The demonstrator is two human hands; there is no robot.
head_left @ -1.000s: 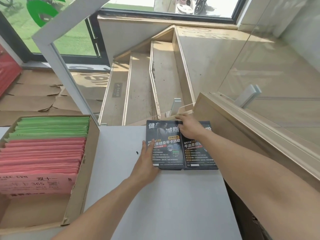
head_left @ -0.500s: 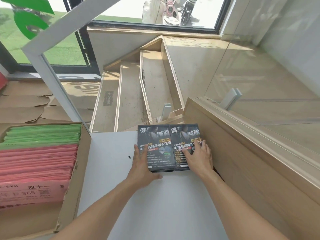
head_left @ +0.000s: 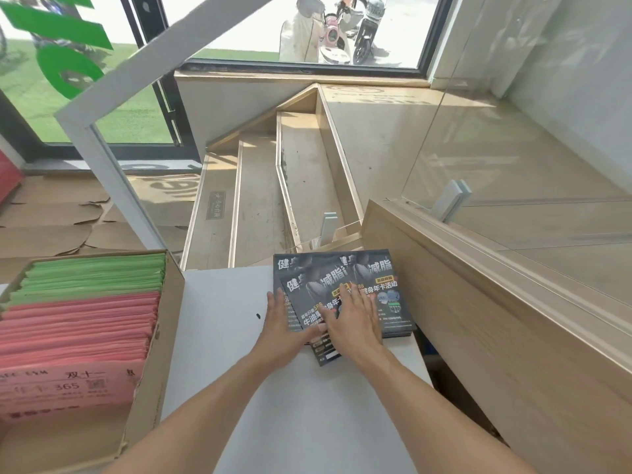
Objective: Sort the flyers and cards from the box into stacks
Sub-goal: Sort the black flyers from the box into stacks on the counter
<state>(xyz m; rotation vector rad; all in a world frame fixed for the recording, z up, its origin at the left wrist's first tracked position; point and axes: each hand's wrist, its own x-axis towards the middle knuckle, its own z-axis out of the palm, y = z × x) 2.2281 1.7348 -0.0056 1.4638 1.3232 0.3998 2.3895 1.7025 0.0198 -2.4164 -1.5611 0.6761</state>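
While the right hand (head_left: 354,321) lies flat, fingers spread, on a tilted black flyer (head_left: 316,304) atop two dark stacks (head_left: 393,302), the left hand (head_left: 282,325) presses straight-fingered just beside it, the box (head_left: 160,340) of green and pink cards (head_left: 78,323) well to its left.

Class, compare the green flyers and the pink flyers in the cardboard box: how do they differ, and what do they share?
The green flyers sit at the far end of the cardboard box; the pink flyers fill the middle and near part. The green flyers form the smaller batch, the pink flyers the larger. Print shows on the nearest pink flyer's face; only edges of the green flyers show. Both stand packed on edge in one row.
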